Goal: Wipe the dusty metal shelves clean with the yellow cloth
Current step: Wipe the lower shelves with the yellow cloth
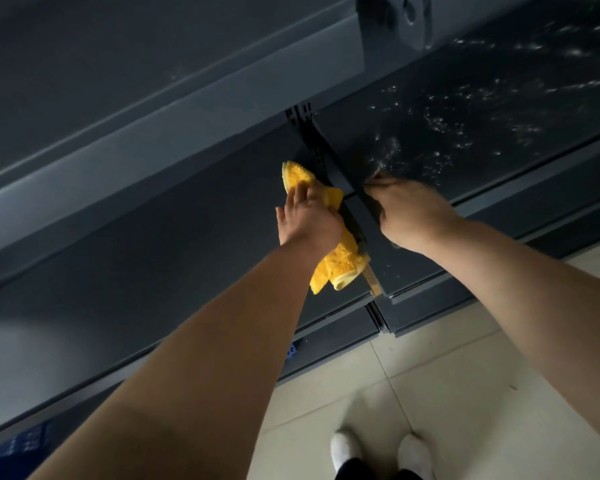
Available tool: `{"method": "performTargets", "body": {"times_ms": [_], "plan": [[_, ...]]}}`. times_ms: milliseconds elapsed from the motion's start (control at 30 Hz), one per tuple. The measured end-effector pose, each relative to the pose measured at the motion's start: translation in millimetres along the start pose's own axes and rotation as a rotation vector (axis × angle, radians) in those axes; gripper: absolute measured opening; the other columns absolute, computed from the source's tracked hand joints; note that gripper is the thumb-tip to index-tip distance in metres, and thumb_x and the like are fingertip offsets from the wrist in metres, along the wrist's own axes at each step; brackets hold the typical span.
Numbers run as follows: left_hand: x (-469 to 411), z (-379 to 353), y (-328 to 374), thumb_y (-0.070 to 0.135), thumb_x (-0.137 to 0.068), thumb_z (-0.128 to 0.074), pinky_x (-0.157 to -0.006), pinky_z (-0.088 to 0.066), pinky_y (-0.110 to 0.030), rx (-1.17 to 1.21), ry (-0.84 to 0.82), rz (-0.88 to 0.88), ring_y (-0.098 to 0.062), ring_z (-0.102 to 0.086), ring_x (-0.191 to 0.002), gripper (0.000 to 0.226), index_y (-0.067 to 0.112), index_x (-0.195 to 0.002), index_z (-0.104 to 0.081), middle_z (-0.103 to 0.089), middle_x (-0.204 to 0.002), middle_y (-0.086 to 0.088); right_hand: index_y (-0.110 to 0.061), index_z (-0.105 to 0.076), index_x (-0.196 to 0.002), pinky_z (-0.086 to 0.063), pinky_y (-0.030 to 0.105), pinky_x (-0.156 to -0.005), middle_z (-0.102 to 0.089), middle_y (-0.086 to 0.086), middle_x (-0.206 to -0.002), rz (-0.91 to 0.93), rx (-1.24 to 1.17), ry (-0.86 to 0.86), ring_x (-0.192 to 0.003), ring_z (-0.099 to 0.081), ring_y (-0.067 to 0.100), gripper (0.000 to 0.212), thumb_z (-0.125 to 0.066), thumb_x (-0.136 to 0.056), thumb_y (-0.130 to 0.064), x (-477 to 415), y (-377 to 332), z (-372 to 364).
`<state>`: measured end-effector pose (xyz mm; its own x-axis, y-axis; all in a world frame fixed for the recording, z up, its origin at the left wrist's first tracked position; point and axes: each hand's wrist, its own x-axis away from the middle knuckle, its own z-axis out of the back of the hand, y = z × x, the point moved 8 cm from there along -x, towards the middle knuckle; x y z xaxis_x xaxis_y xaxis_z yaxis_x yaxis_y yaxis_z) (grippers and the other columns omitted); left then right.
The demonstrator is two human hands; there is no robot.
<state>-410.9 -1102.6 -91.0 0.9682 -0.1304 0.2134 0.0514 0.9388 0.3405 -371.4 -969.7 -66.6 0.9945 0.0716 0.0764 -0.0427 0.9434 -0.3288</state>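
A yellow cloth (340, 263) lies on the dark metal shelf (174, 244), bunched against the shelf's right end by a black divider (329, 157). My left hand (307, 221) presses flat on the cloth with fingers stretched forward. My right hand (407, 209) rests on the neighbouring shelf (499, 133) just right of the divider, its fingers bent down against the surface; whether it holds anything cannot be told. That right shelf is speckled with pale dust. The left shelf looks plain and dark.
An upper shelf (153, 64) juts out above the left shelf. A lower shelf edge (426, 306) runs below the hands. Beige floor tiles (430, 375) lie under me, with my white shoes (378, 452) close to the shelving.
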Motion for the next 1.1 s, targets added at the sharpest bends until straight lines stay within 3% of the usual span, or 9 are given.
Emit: {"method": "performTargets", "body": {"times_ms": [267, 400, 567, 800, 967, 1100], "plan": [[-72, 18, -4, 0.017, -0.095, -0.045, -0.118, -0.01, -0.056, -0.027, 0.024, 0.021, -0.019, -0.008, -0.149, 0.061, 0.034, -0.151, -0.026, -0.014, -0.161, 0.008, -0.014, -0.052, -0.133, -0.044, 0.039, -0.101, -0.056, 0.006, -0.132, 0.006, 0.126, 0.024, -0.119, -0.054, 0.025, 0.046, -0.049, -0.088, -0.004, -26, -1, 5], [-104, 26, -6, 0.013, -0.091, -0.045, -0.117, -0.011, -0.055, -0.052, 0.042, 0.05, -0.021, -0.011, -0.148, 0.064, 0.035, -0.15, -0.028, -0.019, -0.16, 0.005, -0.013, -0.054, -0.13, -0.042, 0.039, -0.1, -0.056, 0.006, -0.133, 0.006, 0.158, 0.044, -0.122, -0.051, 0.026, 0.046, -0.05, -0.086, -0.003, -41, -3, 1], [-128, 34, -26, 0.028, -0.098, -0.037, -0.117, -0.014, -0.054, -0.133, 0.036, 0.096, -0.027, -0.015, -0.147, 0.057, 0.03, -0.153, -0.022, -0.02, -0.16, -0.001, -0.012, -0.054, -0.129, -0.041, 0.038, -0.101, -0.055, 0.005, -0.134, 0.0, 0.171, 0.053, -0.124, -0.05, 0.024, 0.045, -0.05, -0.085, -0.002, -49, -10, -7], [-98, 61, -96, 0.03, -0.099, -0.036, -0.114, -0.018, -0.047, -0.223, 0.114, 0.353, -0.03, -0.017, -0.145, 0.053, 0.014, -0.149, -0.031, -0.028, -0.156, -0.013, -0.013, -0.055, -0.126, -0.039, 0.035, -0.097, -0.056, 0.003, -0.132, -0.01, 0.192, 0.063, -0.125, -0.048, 0.023, 0.046, -0.049, -0.083, -0.001, -43, -26, -13], [-63, 63, -128, 0.033, -0.097, -0.04, -0.103, -0.03, -0.042, -0.233, 0.122, 0.407, -0.033, -0.029, -0.135, 0.053, 0.008, -0.143, -0.035, -0.043, -0.145, -0.013, -0.014, -0.052, -0.133, -0.04, 0.034, -0.098, -0.051, 0.0, -0.139, -0.003, 0.165, 0.05, -0.13, -0.045, 0.02, 0.05, -0.051, -0.084, 0.0, -24, -31, -10], [-31, 51, -120, 0.031, -0.098, -0.037, -0.103, -0.032, -0.042, -0.202, 0.095, 0.433, -0.035, -0.03, -0.132, 0.056, 0.007, -0.147, -0.028, -0.041, -0.146, -0.013, -0.014, -0.046, -0.14, -0.037, 0.035, -0.104, -0.043, 0.0, -0.147, 0.004, 0.164, 0.011, -0.136, -0.039, 0.019, 0.054, -0.05, -0.087, 0.0, -6, -25, -2]]}}
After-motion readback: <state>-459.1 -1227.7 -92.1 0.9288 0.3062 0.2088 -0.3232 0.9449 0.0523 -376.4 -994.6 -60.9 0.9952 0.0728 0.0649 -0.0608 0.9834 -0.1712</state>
